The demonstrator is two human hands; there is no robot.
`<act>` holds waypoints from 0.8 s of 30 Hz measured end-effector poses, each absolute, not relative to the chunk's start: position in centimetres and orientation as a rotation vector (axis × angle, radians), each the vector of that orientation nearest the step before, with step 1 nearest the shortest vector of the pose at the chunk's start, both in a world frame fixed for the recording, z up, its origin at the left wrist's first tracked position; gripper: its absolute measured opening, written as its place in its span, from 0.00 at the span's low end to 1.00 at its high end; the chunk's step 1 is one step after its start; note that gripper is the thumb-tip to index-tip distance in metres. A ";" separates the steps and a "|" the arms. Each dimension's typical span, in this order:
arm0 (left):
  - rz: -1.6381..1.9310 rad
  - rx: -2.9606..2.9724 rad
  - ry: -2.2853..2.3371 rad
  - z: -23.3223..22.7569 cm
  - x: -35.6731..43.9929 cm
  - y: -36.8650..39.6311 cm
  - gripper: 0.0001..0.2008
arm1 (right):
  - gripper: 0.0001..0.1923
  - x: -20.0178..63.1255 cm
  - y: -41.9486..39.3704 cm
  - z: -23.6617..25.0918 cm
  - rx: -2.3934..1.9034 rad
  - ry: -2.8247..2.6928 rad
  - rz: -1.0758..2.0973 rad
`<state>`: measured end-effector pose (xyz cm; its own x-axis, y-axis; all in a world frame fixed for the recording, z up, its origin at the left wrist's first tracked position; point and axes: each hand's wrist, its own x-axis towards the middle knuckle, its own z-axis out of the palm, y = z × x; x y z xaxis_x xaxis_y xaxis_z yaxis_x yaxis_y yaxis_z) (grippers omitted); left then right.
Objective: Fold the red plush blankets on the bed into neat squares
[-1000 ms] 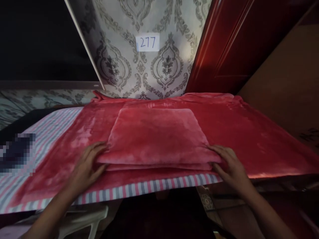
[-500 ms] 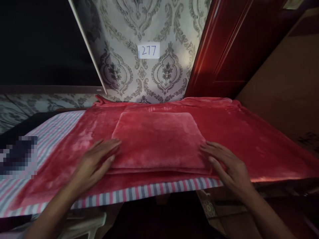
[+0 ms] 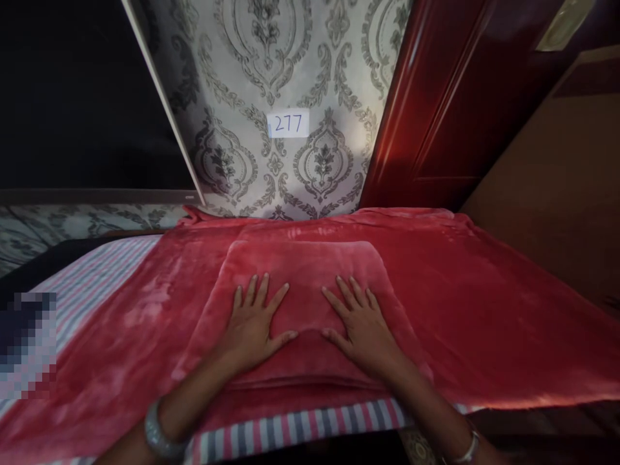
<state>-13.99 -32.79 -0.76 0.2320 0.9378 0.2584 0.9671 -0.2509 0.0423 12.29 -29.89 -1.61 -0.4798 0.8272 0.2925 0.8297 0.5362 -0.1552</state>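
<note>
A folded red plush cloth [image 3: 305, 303] lies as a flat, roughly rectangular pad in the middle. My left hand [image 3: 254, 323] rests palm down on its left half, fingers spread. On the right half my right hand [image 3: 363, 323] is likewise flat, fingers apart, thumb pointing toward the left one. Neither hand grips anything. Beneath the pad spreads a larger red plush blanket [image 3: 498, 310], reaching far to both sides. Under that, a striped sheet [image 3: 290, 427] in pink, grey and white shows along the front edge and at the left.
A dark screen [image 3: 82, 97] stands at the left. Behind, a paper label [image 3: 288, 123] reading 277 is on the patterned wall [image 3: 271, 51]. A dark red wooden panel [image 3: 436, 110] and a brown surface [image 3: 557, 174] rise at the right.
Both hands have moved inward from the sides of the folded cloth onto its top, and their fingers have spread. The view has tipped slightly upward.
</note>
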 end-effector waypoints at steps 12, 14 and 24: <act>-0.270 -2.379 -1.917 -0.7 -13.8 -32.5 0.42 | 0.36 12.1 -29.6 -1.9 -1.387 -2.447 0.013; -0.259 -2.385 -1.954 -0.2 -13.5 -32.6 0.42 | 0.36 12.1 -29.6 -1.4 -1.407 -2.461 0.044; -0.263 -2.187 -2.075 0.6 -19.0 -36.9 0.34 | 0.30 18.1 -31.6 -2.1 -1.570 -2.284 0.145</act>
